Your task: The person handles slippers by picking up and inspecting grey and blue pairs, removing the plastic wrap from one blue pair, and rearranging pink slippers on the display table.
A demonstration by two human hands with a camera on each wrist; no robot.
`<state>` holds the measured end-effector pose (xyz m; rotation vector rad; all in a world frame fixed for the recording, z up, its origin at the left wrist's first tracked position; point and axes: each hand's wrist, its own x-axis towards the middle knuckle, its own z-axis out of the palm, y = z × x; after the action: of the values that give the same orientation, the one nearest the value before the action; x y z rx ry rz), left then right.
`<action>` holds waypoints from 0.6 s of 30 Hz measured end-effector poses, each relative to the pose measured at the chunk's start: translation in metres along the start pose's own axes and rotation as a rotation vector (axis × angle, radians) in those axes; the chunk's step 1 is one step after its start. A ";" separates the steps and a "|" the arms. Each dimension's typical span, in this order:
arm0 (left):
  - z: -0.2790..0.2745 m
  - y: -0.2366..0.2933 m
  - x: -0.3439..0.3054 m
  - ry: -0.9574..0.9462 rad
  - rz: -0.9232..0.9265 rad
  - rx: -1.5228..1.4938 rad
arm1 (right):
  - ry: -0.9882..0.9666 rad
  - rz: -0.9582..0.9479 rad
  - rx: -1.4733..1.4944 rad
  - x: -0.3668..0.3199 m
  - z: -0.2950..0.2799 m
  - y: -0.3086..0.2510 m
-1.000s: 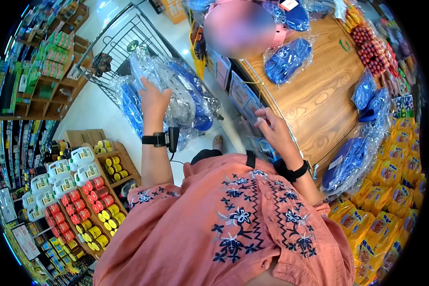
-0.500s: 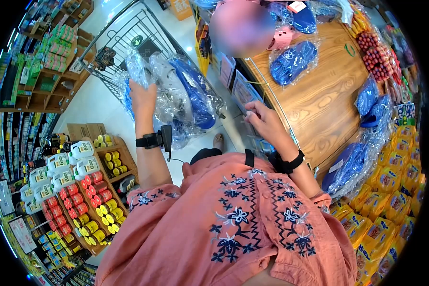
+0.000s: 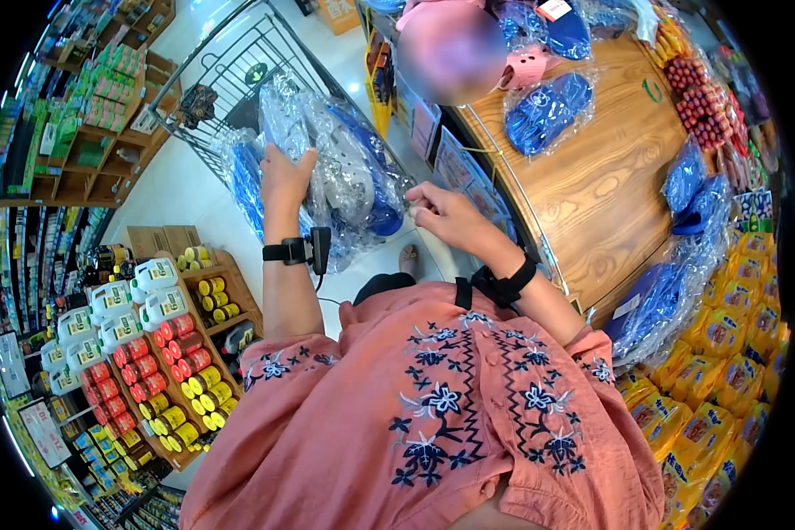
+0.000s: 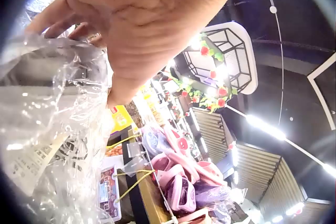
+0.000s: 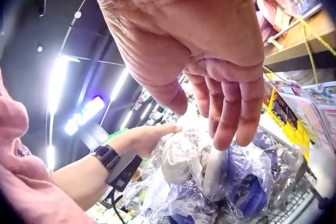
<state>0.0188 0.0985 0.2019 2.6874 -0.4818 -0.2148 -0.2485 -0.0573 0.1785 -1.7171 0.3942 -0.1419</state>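
Observation:
My left hand (image 3: 285, 183) is at a clear plastic bag (image 3: 284, 110) holding a light grey clog, inside a shopping cart (image 3: 230, 66). In the left wrist view, its fingers (image 4: 52, 16) reach behind the bag (image 4: 47, 119), their tips hidden, with the thumb along the bag's right side. A grey clog (image 3: 334, 168) and blue ones (image 3: 384, 208), all bagged, lie beside it in the cart. My right hand (image 3: 450, 216) hovers by the cart's near right corner, fingers loosely bent and holding nothing. The right wrist view shows its fingers (image 5: 228, 113) above the bagged clogs (image 5: 210, 176).
To the right stands a wooden display table (image 3: 583, 185) carrying a bagged blue pair (image 3: 548, 113), pink clogs (image 3: 526, 66) and more blue bags (image 3: 649, 305). Yellow snack packs (image 3: 720, 331) fill the right side. Shelves with white jugs (image 3: 115, 300) and jars (image 3: 181, 336) stand left.
My right hand has moved left from the table edge toward the cart. My left hand shifted left, then back right, and the bagged clog at it moved along.

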 end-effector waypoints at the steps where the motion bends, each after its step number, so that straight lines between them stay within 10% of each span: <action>1: 0.001 0.001 0.002 -0.006 0.004 0.002 | -0.008 0.000 -0.009 0.000 0.001 0.000; 18: 0.001 0.007 0.062 -0.153 0.006 0.020 | -0.005 0.076 -0.003 0.003 0.000 0.019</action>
<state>0.0743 0.0693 0.1990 2.7011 -0.5395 -0.4184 -0.2493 -0.0607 0.1594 -1.7026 0.4555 -0.0815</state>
